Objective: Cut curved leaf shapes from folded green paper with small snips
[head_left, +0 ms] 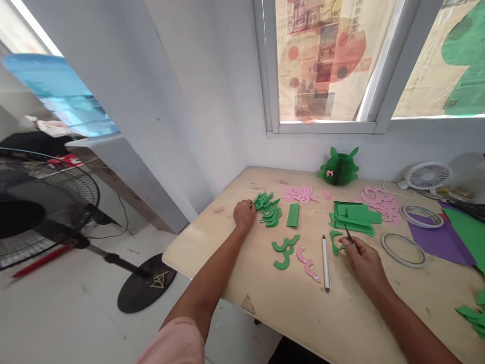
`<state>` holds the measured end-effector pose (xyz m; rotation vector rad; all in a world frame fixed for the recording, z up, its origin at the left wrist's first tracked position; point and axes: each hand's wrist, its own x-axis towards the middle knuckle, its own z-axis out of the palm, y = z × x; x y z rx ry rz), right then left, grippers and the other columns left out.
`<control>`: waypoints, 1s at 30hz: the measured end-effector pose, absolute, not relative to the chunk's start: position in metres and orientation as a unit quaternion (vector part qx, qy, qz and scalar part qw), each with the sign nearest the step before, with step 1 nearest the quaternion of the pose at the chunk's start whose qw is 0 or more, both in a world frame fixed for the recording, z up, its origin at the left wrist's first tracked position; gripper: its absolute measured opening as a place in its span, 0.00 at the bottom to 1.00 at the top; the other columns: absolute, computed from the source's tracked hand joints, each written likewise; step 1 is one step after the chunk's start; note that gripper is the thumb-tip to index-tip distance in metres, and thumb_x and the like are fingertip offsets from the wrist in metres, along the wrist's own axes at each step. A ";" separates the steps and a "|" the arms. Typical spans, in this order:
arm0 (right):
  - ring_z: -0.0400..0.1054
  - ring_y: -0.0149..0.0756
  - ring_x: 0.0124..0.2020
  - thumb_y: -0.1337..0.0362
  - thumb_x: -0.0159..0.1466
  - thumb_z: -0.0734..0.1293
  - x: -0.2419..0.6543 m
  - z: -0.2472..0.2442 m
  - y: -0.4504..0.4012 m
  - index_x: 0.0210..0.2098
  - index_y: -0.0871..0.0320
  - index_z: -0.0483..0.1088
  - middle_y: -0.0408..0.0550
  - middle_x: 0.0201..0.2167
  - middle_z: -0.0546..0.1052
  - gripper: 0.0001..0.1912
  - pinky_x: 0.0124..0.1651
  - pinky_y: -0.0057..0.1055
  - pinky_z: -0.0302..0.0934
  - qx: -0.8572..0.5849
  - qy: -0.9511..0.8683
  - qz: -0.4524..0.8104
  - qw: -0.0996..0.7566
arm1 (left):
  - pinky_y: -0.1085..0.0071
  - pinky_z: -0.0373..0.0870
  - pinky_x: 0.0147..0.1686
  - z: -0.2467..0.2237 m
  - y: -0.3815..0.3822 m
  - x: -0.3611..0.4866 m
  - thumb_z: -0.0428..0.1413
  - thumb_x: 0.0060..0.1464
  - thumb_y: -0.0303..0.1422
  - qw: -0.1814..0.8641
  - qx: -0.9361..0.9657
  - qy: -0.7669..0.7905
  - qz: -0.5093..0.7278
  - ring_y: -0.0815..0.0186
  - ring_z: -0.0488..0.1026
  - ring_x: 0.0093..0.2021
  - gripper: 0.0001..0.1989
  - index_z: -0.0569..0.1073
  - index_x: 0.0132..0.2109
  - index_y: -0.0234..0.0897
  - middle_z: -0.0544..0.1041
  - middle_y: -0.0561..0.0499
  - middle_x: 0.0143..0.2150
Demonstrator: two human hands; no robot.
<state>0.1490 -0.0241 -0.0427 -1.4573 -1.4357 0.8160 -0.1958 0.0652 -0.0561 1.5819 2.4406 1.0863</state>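
Note:
At the left, my left hand (245, 213) is closed, fingertips pinching the edge of a pile of curly green paper cut-outs (270, 212). My right hand (361, 253) is closed around a slim, dark, pointed tool (347, 233); its exact kind is hard to make out. Its fingers are beside a small green paper piece (335, 243). Between my hands lie two wavy green cut-outs (282, 259), a wavy pink cut-out (307, 263) and a white pen (326, 265). A green paper rectangle (293, 215) lies right of the pile.
Stacked green paper strips (356, 218) lie beyond my right hand, near pink cut-outs (381, 202). Two tape rolls (403, 263) and purple paper (424, 240) are at right. A green paper figure (341, 169) and small white fan (428, 177) stand by the wall.

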 end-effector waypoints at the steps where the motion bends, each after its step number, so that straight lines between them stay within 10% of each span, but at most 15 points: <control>1: 0.48 0.27 0.14 0.48 0.58 0.62 0.149 -0.042 -0.024 0.34 0.61 0.73 0.38 0.14 0.59 0.21 0.16 0.25 0.42 -0.597 -0.574 0.348 0.440 | 0.64 0.64 0.45 -0.056 0.066 -0.199 0.51 0.49 0.28 0.019 0.507 0.789 0.346 0.56 0.71 0.46 0.11 0.76 0.37 0.39 0.77 0.44 0.40; 12: 0.48 0.28 0.17 0.50 0.57 0.62 0.145 -0.035 -0.025 0.32 0.60 0.72 0.38 0.15 0.56 0.19 0.18 0.25 0.42 -0.627 -0.563 0.358 0.402 | 0.72 0.68 0.36 -0.058 0.014 -0.229 0.50 0.52 0.34 0.032 0.480 0.803 0.352 0.65 0.74 0.33 0.12 0.76 0.39 0.39 0.79 0.51 0.33; 24: 0.47 0.28 0.16 0.49 0.57 0.62 0.143 -0.033 -0.026 0.30 0.58 0.72 0.38 0.14 0.54 0.18 0.19 0.26 0.42 -0.643 -0.568 0.336 0.389 | 0.68 0.62 0.51 -0.044 0.002 -0.216 0.51 0.52 0.34 -0.070 0.560 0.780 0.272 0.60 0.69 0.50 0.14 0.72 0.46 0.38 0.76 0.47 0.46; 30: 0.46 0.27 0.16 0.49 0.58 0.62 0.146 -0.038 -0.025 0.31 0.59 0.72 0.37 0.14 0.55 0.19 0.17 0.26 0.40 -0.627 -0.578 0.338 0.397 | 0.67 0.66 0.41 -0.033 0.056 -0.209 0.52 0.51 0.35 -0.043 0.609 0.779 0.143 0.56 0.72 0.46 0.14 0.74 0.44 0.38 0.76 0.44 0.46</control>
